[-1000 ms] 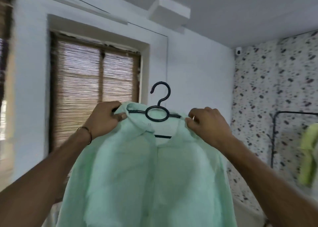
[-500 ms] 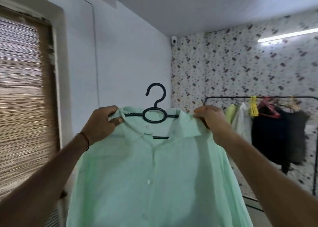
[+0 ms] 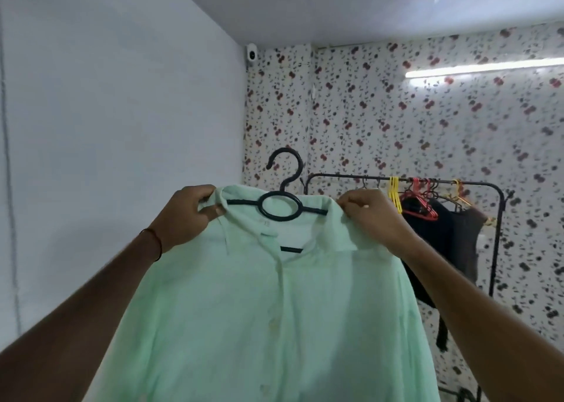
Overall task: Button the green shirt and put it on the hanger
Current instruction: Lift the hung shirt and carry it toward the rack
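The light green shirt (image 3: 274,310) hangs in front of me on a black plastic hanger (image 3: 282,206), its front buttoned down the placket and the collar open at the top. The hanger's hook sticks up above the collar. My left hand (image 3: 189,215) pinches the shirt's left shoulder at the collar. My right hand (image 3: 372,215) grips the right shoulder. Both hands hold the shirt up at chest height in the air.
A black clothes rack (image 3: 406,183) stands against the speckled wall at the right, with a dark garment (image 3: 448,243) and yellow and red hangers (image 3: 412,200) on its rail. A plain white wall is at the left, with a small camera (image 3: 251,55) in the corner.
My view has swung right: the window with the blind has left the frame and the clothes rack has come nearer the middle. Both hands keep the same grip on the shirt.
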